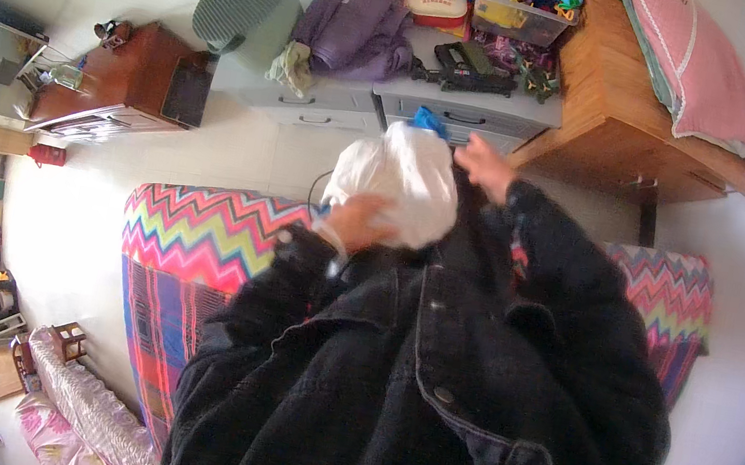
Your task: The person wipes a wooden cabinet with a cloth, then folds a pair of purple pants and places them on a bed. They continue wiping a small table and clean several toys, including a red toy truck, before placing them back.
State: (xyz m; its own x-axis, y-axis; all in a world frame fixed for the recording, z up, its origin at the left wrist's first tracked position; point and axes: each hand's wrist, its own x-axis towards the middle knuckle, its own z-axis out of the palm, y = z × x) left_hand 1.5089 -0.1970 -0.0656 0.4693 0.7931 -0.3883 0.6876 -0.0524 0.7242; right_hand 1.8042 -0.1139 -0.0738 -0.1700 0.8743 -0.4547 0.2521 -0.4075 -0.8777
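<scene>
A bulging white plastic bag [401, 174] is in front of my black denim jacket. Across its lower left side lies my left hand [361, 222], blurred, and I cannot tell if the fingers grip the bag. My right hand [487, 167] is off the bag's upper right side, fingers apart and pointing towards it, with nothing seen in them. Just above the bag's top shows a small blue item [429, 121], its kind unclear. The bag's contents are hidden.
Ahead stands a grey drawer cabinet [335, 104] holding a purple jacket [358, 31], a lidded bin [251, 5], a toy gun [469, 71] and a plastic box of toys [523, 17]. To its right is a wooden cabinet [625, 134] with a pink pillow [703, 66]. A zigzag-patterned cover [203, 226] lies behind me.
</scene>
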